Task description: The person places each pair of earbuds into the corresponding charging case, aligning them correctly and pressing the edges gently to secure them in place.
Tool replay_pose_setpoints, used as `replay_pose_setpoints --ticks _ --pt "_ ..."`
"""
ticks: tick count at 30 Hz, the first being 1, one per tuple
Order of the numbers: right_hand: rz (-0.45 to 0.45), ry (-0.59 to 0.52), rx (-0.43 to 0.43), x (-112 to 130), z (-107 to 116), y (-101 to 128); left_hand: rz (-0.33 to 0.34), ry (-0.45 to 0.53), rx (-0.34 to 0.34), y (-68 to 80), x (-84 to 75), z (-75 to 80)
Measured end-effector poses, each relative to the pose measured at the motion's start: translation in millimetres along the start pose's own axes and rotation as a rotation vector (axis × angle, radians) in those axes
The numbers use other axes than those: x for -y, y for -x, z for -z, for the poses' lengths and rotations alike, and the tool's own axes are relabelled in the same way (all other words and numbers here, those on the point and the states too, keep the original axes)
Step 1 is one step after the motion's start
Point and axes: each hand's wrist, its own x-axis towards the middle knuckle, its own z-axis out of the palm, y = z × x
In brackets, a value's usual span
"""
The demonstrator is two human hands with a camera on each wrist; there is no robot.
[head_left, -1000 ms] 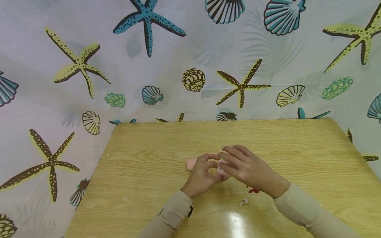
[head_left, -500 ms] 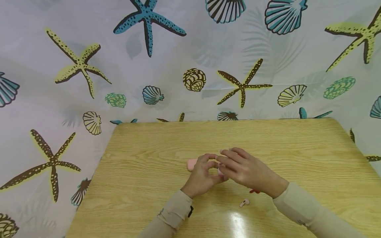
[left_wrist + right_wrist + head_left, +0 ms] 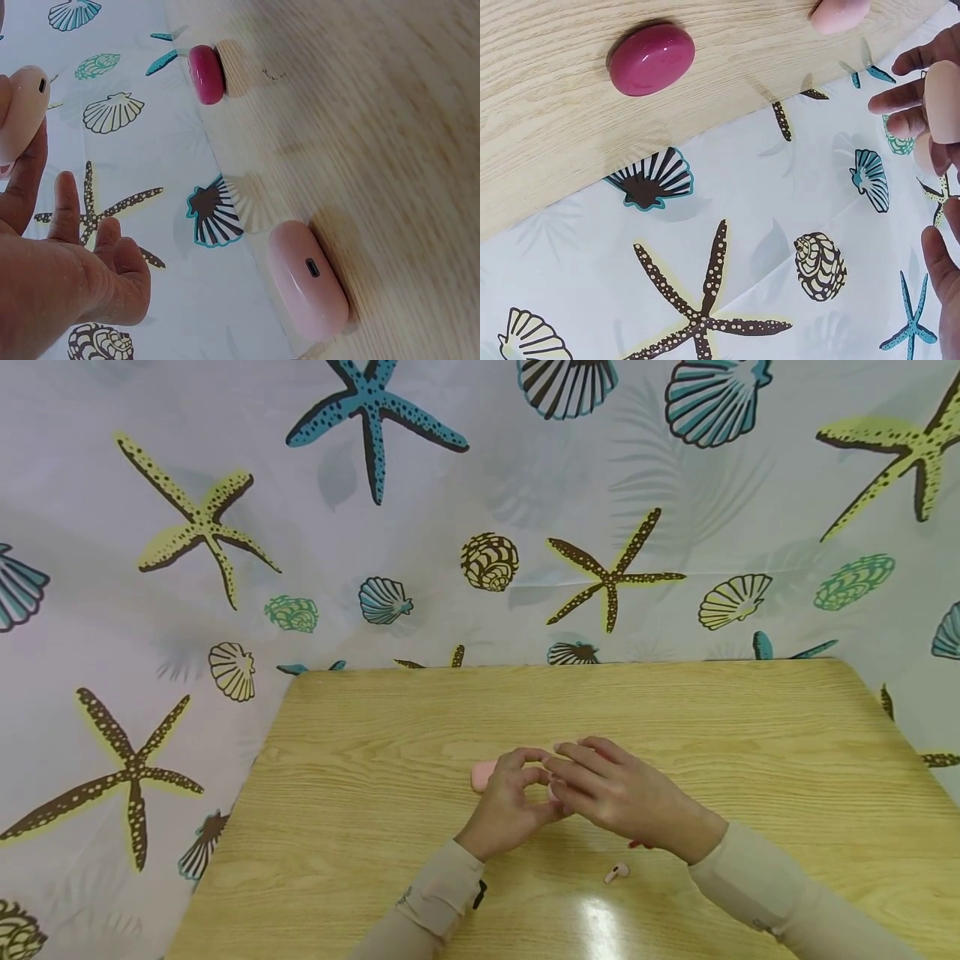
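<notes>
Above the table, my left hand [image 3: 510, 814] grips a pale pink earbud case [image 3: 28, 109] between its thumb and bent fingers; its small port shows in the left wrist view. My right hand [image 3: 618, 785] comes over from the right, its bent fingertips at the same case [image 3: 943, 101] and covering most of it in the head view. I cannot tell whether an earbud is under those fingers. A pale pink earbud [image 3: 617, 872] lies on the table in front. Part of a red earbud [image 3: 637, 844] shows below the right hand.
A second pink earbud case [image 3: 482, 775] lies on the wooden table [image 3: 360, 735] behind the left hand. A magenta case [image 3: 651, 60] lies farther right, hidden in the head view by the right hand. A shell-and-starfish patterned cloth [image 3: 427, 527] hangs behind the table.
The right hand has shifted slightly down over the case, so less of it and of the red earbud shows. The left hand stays nearly still.
</notes>
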Motion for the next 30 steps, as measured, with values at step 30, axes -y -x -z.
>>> replay_pose_setpoints --ticks 30 --pt "-0.433 -0.233 -0.166 -9.4 12.8 10.9 0.043 0.049 -0.003 -2.5 -3.1 -0.5"
